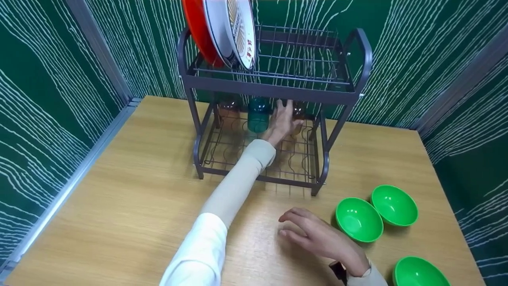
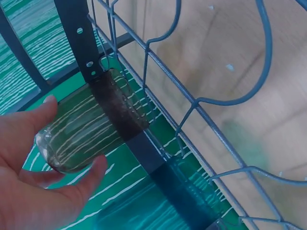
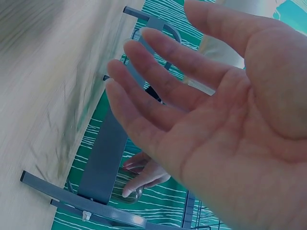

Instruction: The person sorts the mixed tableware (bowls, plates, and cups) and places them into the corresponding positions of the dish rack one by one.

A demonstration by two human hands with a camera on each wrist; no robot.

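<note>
In the head view my left hand (image 1: 282, 121) reaches into the lower tier of a dark two-tier dish rack (image 1: 270, 85). It is beside an amber glass (image 1: 298, 109) at the back right. The left wrist view has the fingers spread at the near end of that glass (image 2: 79, 129), a fingertip at one side and another at the opposite side. A teal glass (image 1: 258, 115) stands left of the hand, and a pinkish glass (image 1: 229, 113) farther left. Over the table in front of the rack, my right hand (image 1: 317, 236) holds nothing; its fingers are loosely bent.
Plates, one red (image 1: 200, 31) and others white with patterns (image 1: 241, 33), lean upright on the upper tier at left. Three green bowls (image 1: 359, 219) are on the wooden table (image 1: 119, 190) at the right. Green walls with white lines (image 1: 412, 75) enclose the table.
</note>
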